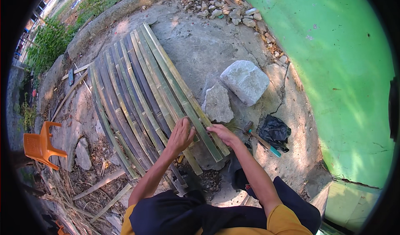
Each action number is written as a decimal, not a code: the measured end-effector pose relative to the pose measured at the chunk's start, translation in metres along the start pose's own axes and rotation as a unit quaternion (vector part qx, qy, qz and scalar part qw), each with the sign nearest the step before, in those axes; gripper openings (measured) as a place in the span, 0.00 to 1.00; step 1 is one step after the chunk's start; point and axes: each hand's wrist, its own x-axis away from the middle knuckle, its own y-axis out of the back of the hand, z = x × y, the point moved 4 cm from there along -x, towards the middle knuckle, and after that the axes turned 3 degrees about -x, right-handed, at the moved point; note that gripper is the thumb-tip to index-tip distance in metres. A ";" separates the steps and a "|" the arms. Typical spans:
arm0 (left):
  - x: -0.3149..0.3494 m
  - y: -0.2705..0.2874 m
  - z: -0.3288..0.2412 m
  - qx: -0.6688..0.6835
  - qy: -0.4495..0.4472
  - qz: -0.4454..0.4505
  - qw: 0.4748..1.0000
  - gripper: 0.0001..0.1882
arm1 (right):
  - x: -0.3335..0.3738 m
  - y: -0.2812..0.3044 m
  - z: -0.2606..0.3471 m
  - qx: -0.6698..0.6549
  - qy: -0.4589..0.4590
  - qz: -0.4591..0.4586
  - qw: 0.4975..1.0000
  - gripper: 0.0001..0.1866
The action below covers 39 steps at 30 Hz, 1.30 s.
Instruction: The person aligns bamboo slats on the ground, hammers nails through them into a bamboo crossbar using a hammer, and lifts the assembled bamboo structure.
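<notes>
Bamboo slats [137, 93] lie side by side on the concrete ground, left of the big grey stone [245, 82]. Left hand [181, 134] presses flat, fingers spread, steadying them. Right hand [221, 131] pinches the outermost slat's edge. Hammer [260, 138] rests below the stone, within reach.

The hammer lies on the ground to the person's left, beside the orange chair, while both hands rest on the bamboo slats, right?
Not quite. In the head view the hammer lies to the person's right, beside the black bag. The rest holds: left hand and right hand both rest on the bamboo slats.
</notes>
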 end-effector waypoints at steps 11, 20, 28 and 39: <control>0.035 -0.034 -0.007 0.594 0.349 0.175 0.704 0.10 | 0.065 -0.055 0.100 0.401 0.232 -0.061 0.884 0.14; 0.050 -0.058 -0.031 0.599 0.339 0.239 0.685 0.08 | 0.091 -0.072 0.088 0.432 0.256 0.051 0.863 0.11; 0.042 -0.055 -0.064 0.568 0.284 0.314 0.706 0.09 | 0.114 -0.066 0.101 0.500 0.255 0.074 0.824 0.08; 0.011 0.046 -0.050 0.230 0.071 0.340 0.909 0.18 | 0.222 0.093 0.183 0.687 0.194 -0.095 0.694 0.10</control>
